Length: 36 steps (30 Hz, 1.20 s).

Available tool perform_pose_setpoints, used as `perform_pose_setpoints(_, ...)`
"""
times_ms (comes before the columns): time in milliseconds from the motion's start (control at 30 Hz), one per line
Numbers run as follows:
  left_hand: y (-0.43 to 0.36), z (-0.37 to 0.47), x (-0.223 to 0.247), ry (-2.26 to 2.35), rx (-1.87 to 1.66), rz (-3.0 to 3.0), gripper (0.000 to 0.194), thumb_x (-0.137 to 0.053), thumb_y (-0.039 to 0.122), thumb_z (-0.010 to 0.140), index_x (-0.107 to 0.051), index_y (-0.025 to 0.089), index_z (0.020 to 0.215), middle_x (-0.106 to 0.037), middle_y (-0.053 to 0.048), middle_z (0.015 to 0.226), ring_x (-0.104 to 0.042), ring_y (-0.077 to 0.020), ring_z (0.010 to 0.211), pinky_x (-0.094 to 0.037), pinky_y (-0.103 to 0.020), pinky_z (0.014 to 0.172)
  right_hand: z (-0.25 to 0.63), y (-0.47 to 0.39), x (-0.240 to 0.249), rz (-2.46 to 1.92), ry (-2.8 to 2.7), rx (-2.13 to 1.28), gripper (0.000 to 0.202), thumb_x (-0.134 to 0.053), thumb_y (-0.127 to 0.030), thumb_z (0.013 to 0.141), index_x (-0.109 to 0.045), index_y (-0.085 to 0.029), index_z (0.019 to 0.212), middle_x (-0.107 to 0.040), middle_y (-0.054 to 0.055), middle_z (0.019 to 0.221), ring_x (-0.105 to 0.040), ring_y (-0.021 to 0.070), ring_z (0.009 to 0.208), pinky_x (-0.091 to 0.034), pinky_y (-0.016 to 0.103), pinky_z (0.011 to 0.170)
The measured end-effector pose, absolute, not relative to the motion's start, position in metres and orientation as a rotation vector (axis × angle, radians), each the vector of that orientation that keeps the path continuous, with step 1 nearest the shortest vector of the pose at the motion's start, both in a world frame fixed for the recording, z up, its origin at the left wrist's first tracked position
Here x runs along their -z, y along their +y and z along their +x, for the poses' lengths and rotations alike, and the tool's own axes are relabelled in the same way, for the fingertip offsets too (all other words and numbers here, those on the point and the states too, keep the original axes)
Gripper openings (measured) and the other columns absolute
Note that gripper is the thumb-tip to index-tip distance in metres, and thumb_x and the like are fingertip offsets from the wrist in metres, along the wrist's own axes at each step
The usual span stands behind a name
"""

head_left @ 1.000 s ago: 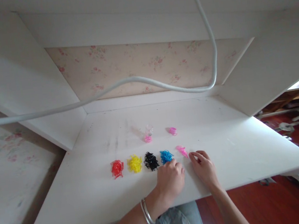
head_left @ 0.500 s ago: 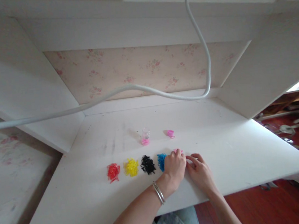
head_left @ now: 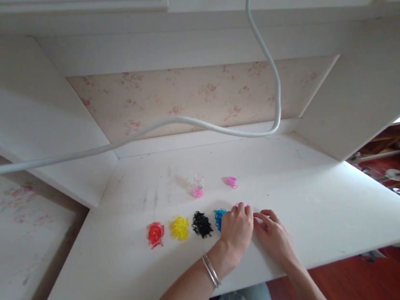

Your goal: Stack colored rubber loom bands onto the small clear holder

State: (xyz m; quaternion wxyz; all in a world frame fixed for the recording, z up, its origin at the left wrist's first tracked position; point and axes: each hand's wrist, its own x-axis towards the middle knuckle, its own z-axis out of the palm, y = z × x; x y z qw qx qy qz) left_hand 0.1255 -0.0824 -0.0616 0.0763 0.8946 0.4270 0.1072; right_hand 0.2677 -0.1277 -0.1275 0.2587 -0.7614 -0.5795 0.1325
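Left hand (head_left: 238, 228): fingers curled down over the pink pile (head_left: 243, 205), mostly hidden on the white table (head_left: 320, 213) — cannot tell whether anything is pinched. Right hand (head_left: 274, 233): just beside it, thumb and forefinger bent toward the left fingertips; hold, if any, unclear. Blue pile (head_left: 220, 219) partly behind left hand; black (head_left: 202, 224), yellow (head_left: 179, 228), red (head_left: 155, 234) piles farther left in a row.

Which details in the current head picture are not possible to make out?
Pink pile: head view, mostly hidden by left hand.
Blue pile: head view, partly behind that hand.
Right hand: head view, any held piece is too small to tell.
Cable: head view, cut off by picture edges.
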Motion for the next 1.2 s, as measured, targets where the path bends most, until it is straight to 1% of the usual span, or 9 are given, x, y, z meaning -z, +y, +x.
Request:
perform_pose_setpoints(167,-0.086,0.115,0.055,1.262,-0.366,2.637,0.029,-0.039,0.011,0.092,-0.045,0.02,0.119,-0.059,-0.007,0.112,-0.062,-0.0161,0.095,-0.054,-0.026,0.074,0.269,-0.127,0.131,-2.049,-1.591,-0.336,0.036,-0.04,-0.047,0.088,-0.068,-0.029,0.102,-0.059,0.003,0.109,-0.062,0.0138,0.068,-0.047,0.028,0.065)
perform_pose_setpoints(467,-0.087,0.105,0.055,1.277,-0.406,2.613,0.025,-0.038,0.013,0.093,-0.05,0.022,0.113,-0.062,-0.005,0.108,-0.064,-0.0158,0.087,-0.054,-0.024,0.066,0.268,-0.126,0.132,-2.08,-1.597,-0.306,0.036,-0.039,-0.048,0.088,-0.067,-0.031,0.102,-0.059,0.001,0.109,-0.061,0.0147,0.072,-0.046,0.029,0.067)
perform_pose_setpoints(600,-0.085,0.099,0.052,1.3,-0.366,2.599,0.028,-0.035,0.016,0.095,-0.049,0.023,0.118,-0.061,-0.006,0.107,-0.064,-0.0147,0.087,-0.053,-0.023,0.066,0.267,-0.126,0.129,-2.058,-1.59,-0.333,0.036,-0.041,-0.047,0.086,-0.068,-0.028,0.1,-0.06,0.003,0.107,-0.06,0.0147,0.07,-0.045,0.029,0.065)
perform_pose_setpoints(733,-0.088,0.095,0.052,1.284,-0.377,2.587,0.031,-0.032,0.019,0.096,-0.048,0.024,0.122,-0.06,-0.006,0.107,-0.063,-0.014,0.086,-0.052,-0.022,0.066,0.263,-0.125,0.127,-2.104,-1.57,-0.297,0.034,-0.044,-0.048,0.085,-0.068,-0.029,0.1,-0.061,0.003,0.107,-0.059,0.0145,0.068,-0.043,0.028,0.063)
perform_pose_setpoints(800,-0.09,0.097,0.055,1.272,-0.43,2.591,0.031,-0.031,0.018,0.096,-0.048,0.023,0.121,-0.059,-0.006,0.11,-0.062,-0.0143,0.087,-0.051,-0.023,0.067,0.262,-0.123,0.125,-2.134,-1.531,-0.269,0.031,-0.047,-0.045,0.084,-0.068,-0.03,0.101,-0.06,0.002,0.109,-0.06,0.0134,0.069,-0.042,0.028,0.065)
perform_pose_setpoints(867,-0.09,0.1,0.058,1.244,-0.469,2.595,0.029,-0.031,0.018,0.096,-0.052,0.021,0.116,-0.058,-0.007,0.111,-0.062,-0.0147,0.088,-0.051,-0.023,0.067,0.26,-0.118,0.123,-2.169,-1.537,-0.29,0.027,-0.051,-0.039,0.082,-0.067,-0.031,0.102,-0.061,0.0,0.108,-0.059,0.0124,0.069,-0.04,0.026,0.062)
perform_pose_setpoints(933,-0.087,0.101,0.06,1.189,-0.457,2.606,0.026,-0.032,0.019,0.096,-0.055,0.02,0.11,-0.058,-0.007,0.108,-0.061,-0.0147,0.087,-0.049,-0.023,0.064,0.26,-0.114,0.12,-2.205,-1.548,-0.318,0.026,-0.053,-0.037,0.081,-0.066,-0.034,0.103,-0.062,-0.003,0.109,-0.06,0.012,0.07,-0.039,0.025,0.06)
perform_pose_setpoints(1033,-0.082,0.098,0.061,1.17,-0.41,2.615,0.025,-0.033,0.02,0.096,-0.054,0.022,0.108,-0.059,-0.005,0.106,-0.062,-0.0144,0.084,-0.048,-0.023,0.06,0.26,-0.112,0.118,-2.244,-1.52,-0.334,0.024,-0.052,-0.042,0.084,-0.065,-0.036,0.102,-0.061,-0.004,0.111,-0.061,0.0123,0.073,-0.039,0.025,0.061)
perform_pose_setpoints(1200,-0.08,0.091,0.061,1.267,-0.358,2.579,0.023,-0.034,0.019,0.096,-0.053,0.023,0.108,-0.061,-0.004,0.099,-0.062,-0.0143,0.082,-0.047,-0.022,0.06,0.262,-0.115,0.12,-2.244,-1.525,-0.367,0.028,-0.047,-0.051,0.086,-0.065,-0.037,0.103,-0.059,-0.004,0.116,-0.063,0.013,0.074,-0.041,0.026,0.063)
